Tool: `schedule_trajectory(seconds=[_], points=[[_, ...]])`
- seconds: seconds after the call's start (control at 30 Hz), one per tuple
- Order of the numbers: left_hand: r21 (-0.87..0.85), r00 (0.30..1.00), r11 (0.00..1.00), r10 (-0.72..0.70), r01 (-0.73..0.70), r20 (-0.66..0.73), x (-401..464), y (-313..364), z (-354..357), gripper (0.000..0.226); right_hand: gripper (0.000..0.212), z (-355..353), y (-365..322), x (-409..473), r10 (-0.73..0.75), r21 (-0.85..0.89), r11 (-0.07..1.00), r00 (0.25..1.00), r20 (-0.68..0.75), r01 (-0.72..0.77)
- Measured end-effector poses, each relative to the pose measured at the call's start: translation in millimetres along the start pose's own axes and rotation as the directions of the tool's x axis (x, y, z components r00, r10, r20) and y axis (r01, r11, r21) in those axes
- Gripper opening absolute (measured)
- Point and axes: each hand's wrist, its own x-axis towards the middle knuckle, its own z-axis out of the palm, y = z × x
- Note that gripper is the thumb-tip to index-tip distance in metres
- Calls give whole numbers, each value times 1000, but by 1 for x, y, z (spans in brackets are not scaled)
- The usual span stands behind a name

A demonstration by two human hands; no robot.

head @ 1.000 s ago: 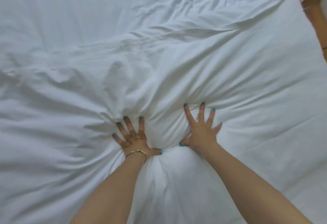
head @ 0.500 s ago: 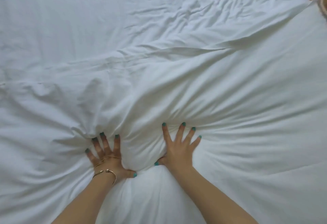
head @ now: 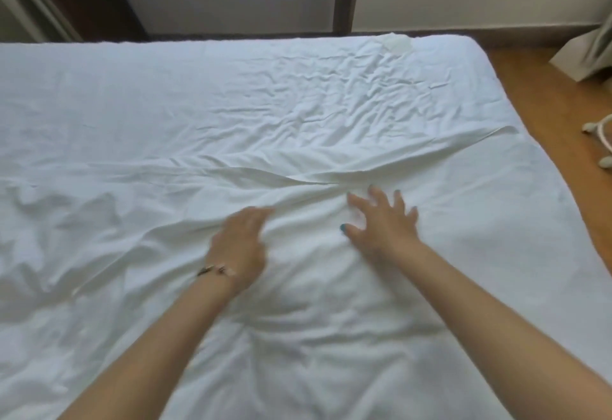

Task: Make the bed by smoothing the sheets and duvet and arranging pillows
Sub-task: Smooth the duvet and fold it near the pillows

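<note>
White duvet (head: pixel 331 336) covers the near part of the bed, and its top edge runs across the middle. Past it lies the wrinkled sheet (head: pixel 265 88). The left hand (head: pixel 240 247) and the right hand (head: pixel 381 224) are flat on the duvet near that edge, fingers spread, holding nothing. This looks like the smoothing step. Next, the hands should push the bumps out to the sides. No pillows show.
</note>
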Motion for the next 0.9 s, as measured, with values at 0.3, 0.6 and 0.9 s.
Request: schedule_trajectory(seconds=[0.3, 0.6, 0.9], points=[[-25, 963, 963, -267, 268, 39, 158, 81, 27, 73, 80, -40, 63, 143, -15, -63, 998, 996, -90, 9], [82, 989, 994, -65, 76, -131, 185, 37, 68, 71, 73, 34, 85, 171, -69, -108, 994, 913, -402, 28], [240, 982, 957, -132, 162, -134, 83, -20, 65, 78, 73, 29, 84, 174, 0, -79, 997, 956, -294, -24]])
